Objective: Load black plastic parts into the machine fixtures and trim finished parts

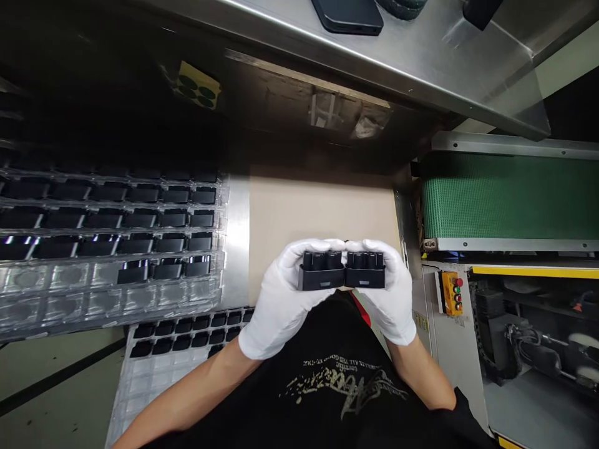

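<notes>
My left hand (285, 299), in a white glove, is closed around a small black box-like part (321, 277). A similar black part (365, 277) is in my right hand (390, 293), which is gloved in white too. The two parts are side by side, their inner ends touching or nearly so, above the near edge of a beige board (304, 206). Each part has dark raised pieces on top and a small light mark on its front face.
Clear trays (187, 293) of black parts lie at the left, with another tray (154, 374) lower down. A green conveyor belt (510, 196) and an orange button box (452, 293) are at the right. A metal shelf (397, 59) crosses the top.
</notes>
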A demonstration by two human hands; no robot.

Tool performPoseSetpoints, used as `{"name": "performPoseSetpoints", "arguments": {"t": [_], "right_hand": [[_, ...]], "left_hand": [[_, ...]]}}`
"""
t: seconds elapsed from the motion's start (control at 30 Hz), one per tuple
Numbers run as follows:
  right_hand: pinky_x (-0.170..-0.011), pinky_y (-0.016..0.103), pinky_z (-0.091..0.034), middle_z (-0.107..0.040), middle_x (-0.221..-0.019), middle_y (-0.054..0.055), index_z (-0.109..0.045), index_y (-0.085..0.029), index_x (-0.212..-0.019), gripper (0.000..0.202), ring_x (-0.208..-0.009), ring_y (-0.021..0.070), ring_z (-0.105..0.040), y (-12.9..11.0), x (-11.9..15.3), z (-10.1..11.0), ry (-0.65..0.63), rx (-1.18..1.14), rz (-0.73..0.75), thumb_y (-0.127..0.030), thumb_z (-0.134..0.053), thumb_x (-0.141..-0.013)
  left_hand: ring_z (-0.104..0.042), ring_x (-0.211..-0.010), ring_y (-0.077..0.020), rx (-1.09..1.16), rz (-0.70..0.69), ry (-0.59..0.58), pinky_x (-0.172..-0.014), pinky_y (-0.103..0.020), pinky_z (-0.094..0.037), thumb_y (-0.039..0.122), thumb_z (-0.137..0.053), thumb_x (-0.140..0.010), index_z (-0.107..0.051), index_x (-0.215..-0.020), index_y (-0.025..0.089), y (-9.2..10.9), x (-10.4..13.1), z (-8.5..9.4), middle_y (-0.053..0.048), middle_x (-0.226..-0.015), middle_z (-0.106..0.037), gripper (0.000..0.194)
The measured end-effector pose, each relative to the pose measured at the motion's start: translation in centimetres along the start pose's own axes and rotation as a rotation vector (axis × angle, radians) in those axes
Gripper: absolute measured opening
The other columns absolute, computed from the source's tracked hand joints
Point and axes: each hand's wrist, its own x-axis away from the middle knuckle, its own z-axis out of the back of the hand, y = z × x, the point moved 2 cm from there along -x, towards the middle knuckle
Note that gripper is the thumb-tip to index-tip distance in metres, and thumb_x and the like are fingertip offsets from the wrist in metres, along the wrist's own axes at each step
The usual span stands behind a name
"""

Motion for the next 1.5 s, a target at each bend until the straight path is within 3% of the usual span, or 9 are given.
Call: {"name": "performPoseSetpoints", "arguments": {"t": [0.23,0.4,0.6,0.73,0.97,1.13,1.3,1.4,1.5], "right_hand": [[-0.096,0.042,-0.069,-0.082,-0.117,0.006,-0.071,-0.028,-0.123,0.045,-0.109,0.0257,-0.080,-0.5,0.3,0.2,0.024,0.032,0.018,-0.042,-0.090,-0.084],[-0.103,0.047,-0.067,-0.079,-0.128,0.007,-0.066,-0.030,-0.140,0.048,-0.119,0.0267,-0.077,-1.0,0.8,0.0,0.029,0.237,0.083,-0.026,-0.079,-0.094],[-0.106,0.056,-0.064,-0.071,-0.142,0.011,-0.043,-0.031,-0.164,0.068,-0.128,0.0322,-0.071,-1.2,1.1,-1.0,-0.052,0.563,0.357,-0.014,-0.058,-0.100],[-0.105,0.060,-0.063,-0.069,-0.142,0.014,-0.037,-0.029,-0.167,0.069,-0.127,0.0351,-0.071,-0.9,0.9,-1.1,-0.069,0.661,0.394,-0.019,-0.055,-0.101],[-0.106,0.059,-0.061,-0.062,-0.149,0.019,-0.027,-0.024,-0.170,0.071,-0.133,0.0347,-0.066,0.0,0.8,-1.1,-0.149,0.719,0.343,-0.022,-0.049,-0.103],[-0.108,0.060,-0.059,-0.060,-0.151,0.021,-0.024,-0.023,-0.172,0.074,-0.134,0.0372,-0.065,0.0,1.0,-1.0,-0.147,0.712,0.355,-0.022,-0.051,-0.103],[-0.107,0.060,-0.059,-0.062,-0.150,0.019,-0.024,-0.025,-0.172,0.074,-0.132,0.0368,-0.065,0.4,0.9,-0.9,-0.129,0.670,0.382,-0.023,-0.051,-0.103],[-0.107,0.056,-0.061,-0.067,-0.144,0.017,-0.036,-0.023,-0.167,0.064,-0.129,0.0339,-0.068,1.7,0.5,-0.9,-0.095,0.643,0.302,-0.027,-0.050,-0.105],[-0.103,0.050,-0.064,-0.075,-0.129,0.013,-0.060,-0.023,-0.150,0.046,-0.118,0.0290,-0.074,2.9,0.1,-0.7,0.001,0.536,0.122,-0.033,-0.054,-0.105]], "left_hand": [[-0.073,-0.119,-0.0245,-0.079,-0.052,-0.011,-0.111,-0.041,-0.059,0.017,-0.095,-0.074,-0.076,-0.111,0.026,-0.1,-0.1,-0.2,-0.001,-0.120,-0.078,0.043],[-0.074,-0.118,-0.0221,-0.364,-0.184,0.062,-0.108,-0.035,-0.061,0.014,-0.089,-0.082,-0.076,-0.118,0.025,0.6,0.2,-0.9,-0.001,-0.122,-0.079,0.040],[-0.070,-0.127,-0.0266,-0.541,-0.281,0.077,-0.113,-0.042,-0.059,0.008,-0.077,-0.087,-0.072,-0.132,0.024,-0.2,0.8,-1.3,-0.003,-0.133,-0.075,0.048],[-0.070,-0.128,-0.0288,-0.591,-0.317,0.072,-0.117,-0.046,-0.056,0.005,-0.071,-0.088,-0.071,-0.136,0.025,-0.6,0.7,-1.2,-0.003,-0.135,-0.074,0.052],[-0.066,-0.134,-0.0322,-0.494,-0.132,0.081,-0.122,-0.048,-0.051,-0.002,-0.060,-0.077,-0.072,-0.136,0.024,-1.2,-0.6,-0.7,-0.003,-0.135,-0.074,0.066],[-0.066,-0.134,-0.0308,-0.516,-0.130,0.069,-0.122,-0.048,-0.050,0.001,-0.056,-0.076,-0.069,-0.140,0.019,-1.2,-0.7,-0.7,-0.006,-0.137,-0.073,0.068],[-0.062,-0.138,-0.0303,-0.401,-0.094,-0.004,-0.122,-0.045,-0.049,0.004,-0.062,-0.078,-0.068,-0.142,0.024,-0.9,-1.0,-0.4,-0.005,-0.141,-0.071,0.067],[-0.067,-0.127,-0.0313,-0.280,0.112,-0.060,-0.111,-0.046,-0.056,0.016,-0.068,-0.085,-0.063,-0.149,0.025,-1.5,-1.7,0.3,-0.007,-0.138,-0.071,0.065],[-0.072,-0.094,-0.0263,-0.270,0.204,-0.116,-0.091,-0.044,-0.063,0.036,-0.067,-0.095,-0.058,-0.155,0.022,-1.9,-2.2,0.9,-0.008,-0.111,-0.075,0.063]]}}
